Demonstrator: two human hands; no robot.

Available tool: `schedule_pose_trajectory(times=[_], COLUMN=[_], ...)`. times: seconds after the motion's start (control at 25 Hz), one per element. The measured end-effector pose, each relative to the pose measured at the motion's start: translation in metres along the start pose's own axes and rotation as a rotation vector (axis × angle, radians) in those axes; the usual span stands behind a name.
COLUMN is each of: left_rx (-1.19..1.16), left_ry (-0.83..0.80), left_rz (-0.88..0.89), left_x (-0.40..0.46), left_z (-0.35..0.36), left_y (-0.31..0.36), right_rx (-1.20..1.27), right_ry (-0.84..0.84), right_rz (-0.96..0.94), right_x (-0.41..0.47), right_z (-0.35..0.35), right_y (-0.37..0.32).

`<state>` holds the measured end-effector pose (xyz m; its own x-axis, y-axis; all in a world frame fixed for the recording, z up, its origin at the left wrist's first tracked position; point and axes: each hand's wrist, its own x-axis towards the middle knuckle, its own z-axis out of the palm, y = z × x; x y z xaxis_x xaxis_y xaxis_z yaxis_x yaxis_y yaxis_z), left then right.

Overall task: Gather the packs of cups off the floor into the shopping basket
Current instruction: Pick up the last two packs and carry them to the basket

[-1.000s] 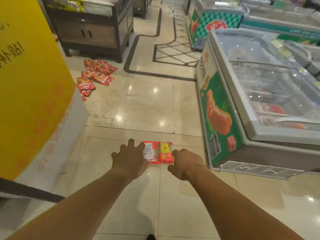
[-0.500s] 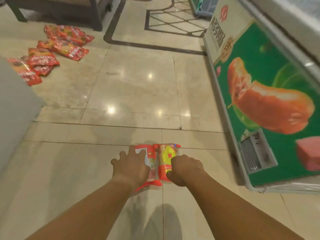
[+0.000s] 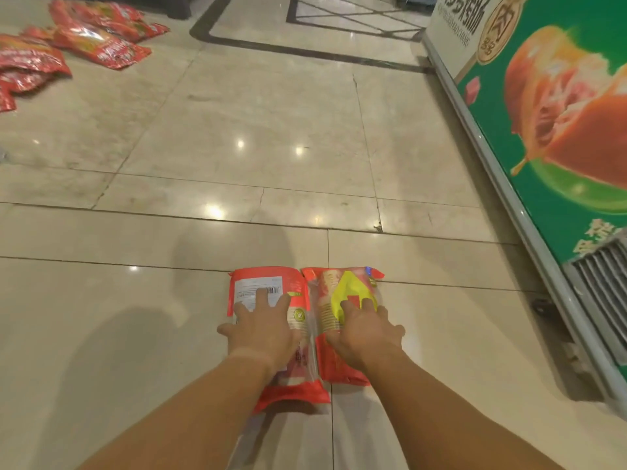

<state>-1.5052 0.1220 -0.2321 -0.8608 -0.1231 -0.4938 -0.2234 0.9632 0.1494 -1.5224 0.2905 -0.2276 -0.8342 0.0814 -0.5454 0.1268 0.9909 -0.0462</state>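
Two red packs of cups lie side by side on the tiled floor in front of me. The left pack of cups (image 3: 268, 290) shows a white barcode label. My left hand (image 3: 263, 329) rests on it with its fingers spread across the top. The right pack of cups (image 3: 349, 290) has a yellow label. My right hand (image 3: 364, 332) grips it, fingers bent over the top and thumb in the gap between the packs. No shopping basket is in view.
Several red foil bags (image 3: 91, 39) lie scattered on the floor at the far left. A freezer cabinet with a green printed side (image 3: 556, 137) runs along the right, its vent grille (image 3: 600, 286) near my right arm. Dark inlay lines cross the floor beyond.
The camera has dropped much closer to the floor. Both hands have slid forward on top of the two packs, and my right hand has unfolded from a fist over its pack.
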Motion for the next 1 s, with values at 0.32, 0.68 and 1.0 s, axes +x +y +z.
schedule_pose_trajectory(times=[0.32,0.68,1.0], left_rx=[-0.124,-0.132,-0.198], left_ry=[-0.057,0.070,0.077], left_rz=[-0.112,-0.149,-0.148], left_x=[0.019,0.026,0.021], left_z=[0.047,0.074,0.076], left_y=[0.012,0.012,0.018], right_rx=[-0.011,0.056,0.078], right_ry=[0.021,0.159,0.099], right_rz=[0.019,-0.076,-0.038], right_x=[0.028,0.026,0.019], right_z=[0.052,0.067,0.069], right_y=[0.009,0.028,0.030])
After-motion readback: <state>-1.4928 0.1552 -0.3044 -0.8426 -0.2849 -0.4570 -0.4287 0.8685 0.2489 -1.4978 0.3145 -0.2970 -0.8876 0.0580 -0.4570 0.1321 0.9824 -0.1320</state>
